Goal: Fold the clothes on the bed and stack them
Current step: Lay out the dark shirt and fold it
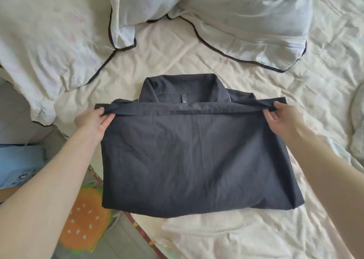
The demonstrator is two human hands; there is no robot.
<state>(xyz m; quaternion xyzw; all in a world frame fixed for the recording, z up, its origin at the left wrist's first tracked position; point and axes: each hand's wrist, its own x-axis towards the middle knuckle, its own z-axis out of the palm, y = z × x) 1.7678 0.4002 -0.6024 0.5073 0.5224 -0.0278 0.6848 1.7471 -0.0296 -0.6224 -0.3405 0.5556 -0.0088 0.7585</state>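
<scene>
Black shirt (189, 154) lies on the bed (295, 93), collar away from us, hem edge drawn up toward the collar. We read this as the mid-fold step. Left hand (92, 122) pinches the hem at the shirt's left corner, right hand (281, 118) pinches its right corner; each grip pressed on cloth. Next move calls for laying the hem level below the collar, then smoothing

A home bedroom: quilted bedspread (295, 81), black-piped pillows (246, 22) on it.
</scene>
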